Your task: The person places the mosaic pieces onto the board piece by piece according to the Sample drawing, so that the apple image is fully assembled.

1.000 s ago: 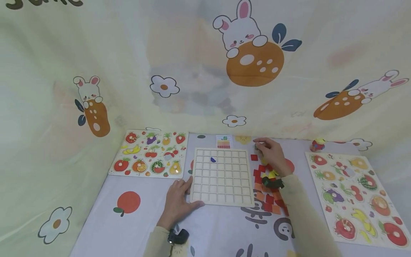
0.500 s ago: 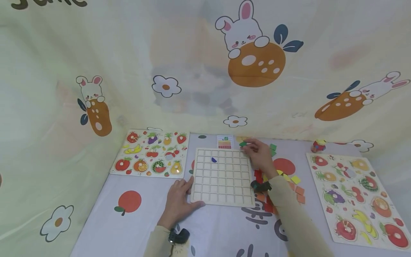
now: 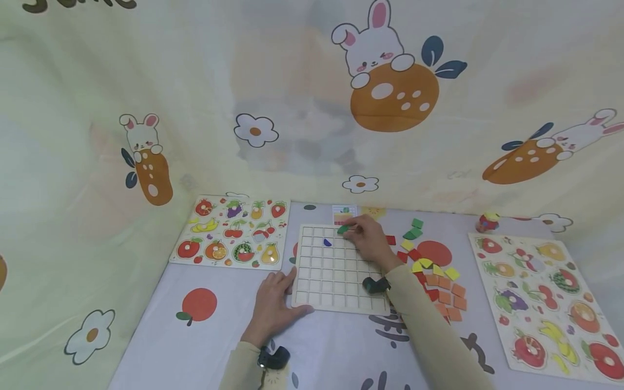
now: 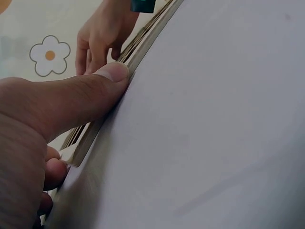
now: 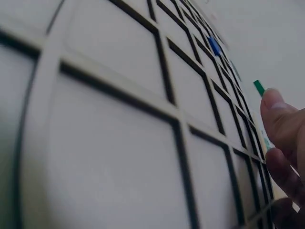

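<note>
At the far edge of the square pale-wood grid board [image 3: 322, 275], I watched the right hand [image 3: 369, 240] pinch a small flat green piece [image 3: 343, 229]; well apart from that piece, the left hand [image 3: 273, 304] gripped the board's near-left corner.

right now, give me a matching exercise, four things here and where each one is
1. green piece
2. blue piece
3. left hand
4. toy figure

A. touching the near left corner of the grid board
B. just beyond the far edge of the right fruit board
C. pinched by the right hand
D. lying on the grid board, out of both hands

Pairs: 1-C, 2-D, 3-A, 4-B
</note>
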A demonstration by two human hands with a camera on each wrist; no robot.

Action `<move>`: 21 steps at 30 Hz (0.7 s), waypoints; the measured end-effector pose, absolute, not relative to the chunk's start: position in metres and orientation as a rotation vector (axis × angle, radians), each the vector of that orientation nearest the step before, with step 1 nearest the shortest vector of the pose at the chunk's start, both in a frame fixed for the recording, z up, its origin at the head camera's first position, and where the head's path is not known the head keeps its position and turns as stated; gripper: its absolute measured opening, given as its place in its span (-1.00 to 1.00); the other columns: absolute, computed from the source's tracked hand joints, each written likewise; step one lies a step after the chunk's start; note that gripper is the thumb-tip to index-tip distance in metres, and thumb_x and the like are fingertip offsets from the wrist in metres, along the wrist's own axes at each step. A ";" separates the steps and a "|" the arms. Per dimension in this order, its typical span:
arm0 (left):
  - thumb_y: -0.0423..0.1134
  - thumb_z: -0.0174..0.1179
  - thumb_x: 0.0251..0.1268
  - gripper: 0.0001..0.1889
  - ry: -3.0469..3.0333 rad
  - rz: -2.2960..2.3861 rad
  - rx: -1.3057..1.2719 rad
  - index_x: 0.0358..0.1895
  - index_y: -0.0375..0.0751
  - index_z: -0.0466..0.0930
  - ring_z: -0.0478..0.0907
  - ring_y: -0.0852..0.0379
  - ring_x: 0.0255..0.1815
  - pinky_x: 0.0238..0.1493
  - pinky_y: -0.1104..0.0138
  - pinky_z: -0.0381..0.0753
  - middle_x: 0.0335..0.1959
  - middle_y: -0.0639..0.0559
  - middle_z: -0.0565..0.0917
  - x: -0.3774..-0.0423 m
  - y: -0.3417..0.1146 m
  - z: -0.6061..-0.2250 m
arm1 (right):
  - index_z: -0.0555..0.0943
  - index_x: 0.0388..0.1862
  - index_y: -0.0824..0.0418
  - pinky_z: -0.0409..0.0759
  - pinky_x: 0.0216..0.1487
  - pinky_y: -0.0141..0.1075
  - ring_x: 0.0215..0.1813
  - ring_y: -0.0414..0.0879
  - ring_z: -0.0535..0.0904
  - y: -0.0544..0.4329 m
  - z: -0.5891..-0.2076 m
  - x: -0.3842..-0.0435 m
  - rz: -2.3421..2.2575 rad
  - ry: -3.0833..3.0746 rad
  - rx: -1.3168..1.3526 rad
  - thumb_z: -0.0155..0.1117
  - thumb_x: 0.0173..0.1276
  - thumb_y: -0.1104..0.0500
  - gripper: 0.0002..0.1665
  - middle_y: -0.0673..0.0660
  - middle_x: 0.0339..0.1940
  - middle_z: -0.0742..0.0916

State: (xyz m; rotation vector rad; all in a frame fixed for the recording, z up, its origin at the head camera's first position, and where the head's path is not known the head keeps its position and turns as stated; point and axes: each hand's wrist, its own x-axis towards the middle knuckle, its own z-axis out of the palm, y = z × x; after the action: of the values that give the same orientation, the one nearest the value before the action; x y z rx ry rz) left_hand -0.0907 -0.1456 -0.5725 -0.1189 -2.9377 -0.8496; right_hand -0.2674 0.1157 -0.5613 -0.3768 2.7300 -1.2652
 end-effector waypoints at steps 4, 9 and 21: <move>0.27 0.64 -0.08 0.06 -2.932 -0.842 -0.124 0.54 -0.10 0.47 0.22 0.29 -0.21 -0.16 0.38 0.25 -0.32 0.30 0.38 -0.091 -0.145 -0.572 | 0.75 0.24 -0.02 0.54 0.15 -0.07 0.08 0.04 0.53 0.112 -0.563 -0.267 -1.211 2.747 -0.367 0.45 0.47 0.14 -0.62 0.09 0.10 0.64; 0.26 0.65 -0.10 0.06 -2.935 -0.829 -0.124 0.53 -0.10 0.49 0.20 0.28 -0.22 -0.17 0.37 0.23 -0.33 0.29 0.35 -0.091 -0.144 -0.573 | 0.74 0.30 -0.07 0.50 0.13 -0.09 0.08 0.05 0.49 0.111 -0.560 -0.268 -1.164 2.737 -0.333 0.49 0.44 0.12 -0.54 0.07 0.07 0.64; 0.28 0.64 -0.10 0.07 -2.943 -0.832 -0.114 0.54 -0.08 0.48 0.19 0.28 -0.24 -0.18 0.38 0.22 -0.34 0.28 0.34 -0.090 -0.144 -0.572 | 0.78 0.20 0.01 0.49 0.12 -0.14 0.07 0.02 0.52 0.114 -0.559 -0.267 -1.239 2.721 -0.325 0.47 0.46 0.08 -0.64 0.08 0.07 0.69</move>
State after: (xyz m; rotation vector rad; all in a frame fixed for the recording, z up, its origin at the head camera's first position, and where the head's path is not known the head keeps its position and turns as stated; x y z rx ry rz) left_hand -0.0904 -0.1444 -0.5721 -0.1145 -2.9426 -0.8320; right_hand -0.2666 0.1141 -0.5592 -0.3251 2.7213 -1.2388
